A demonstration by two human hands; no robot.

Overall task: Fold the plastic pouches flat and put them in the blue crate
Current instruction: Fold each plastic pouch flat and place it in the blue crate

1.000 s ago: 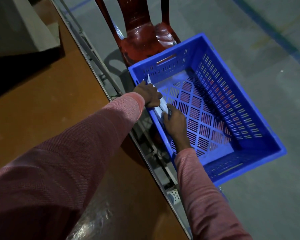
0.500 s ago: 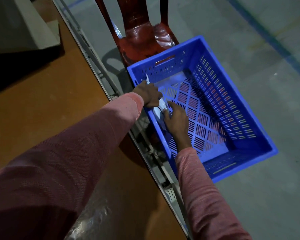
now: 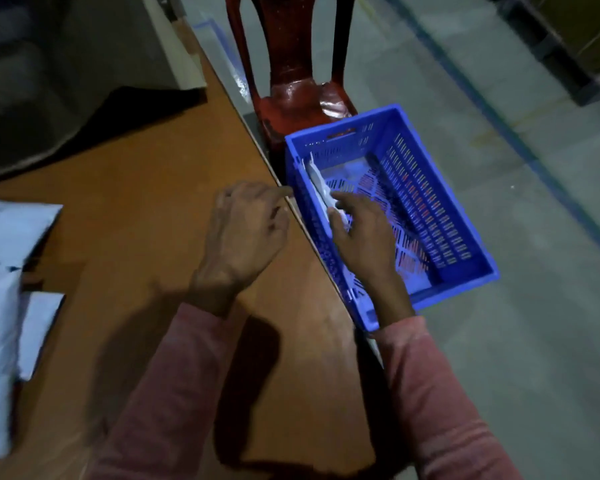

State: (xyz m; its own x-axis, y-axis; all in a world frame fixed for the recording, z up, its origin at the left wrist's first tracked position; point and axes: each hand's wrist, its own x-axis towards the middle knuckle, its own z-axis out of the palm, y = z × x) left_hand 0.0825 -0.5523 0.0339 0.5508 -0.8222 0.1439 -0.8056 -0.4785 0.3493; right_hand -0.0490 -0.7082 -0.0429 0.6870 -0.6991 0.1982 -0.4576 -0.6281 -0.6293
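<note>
Head camera: the blue crate (image 3: 426, 209) sits on the floor just beside the table (image 3: 136, 202) edge, in front of a red chair (image 3: 298, 81). Inside it, one white folded pouch (image 3: 321, 188) stands on edge against the wall nearest the table; the rest of the slotted floor shows bare. The right hand (image 3: 364, 237) reaches into the crate, fingers fairly straight, and seems to press the pouch against that wall, though blur hides the contact. The left hand (image 3: 246, 230) hovers over the table, fingers loosely curled, holding nothing. More pale pouches (image 3: 0, 271) lie stacked at the table's left edge. The crate is perforated plastic, and the tabletop is smooth brown board.
</note>
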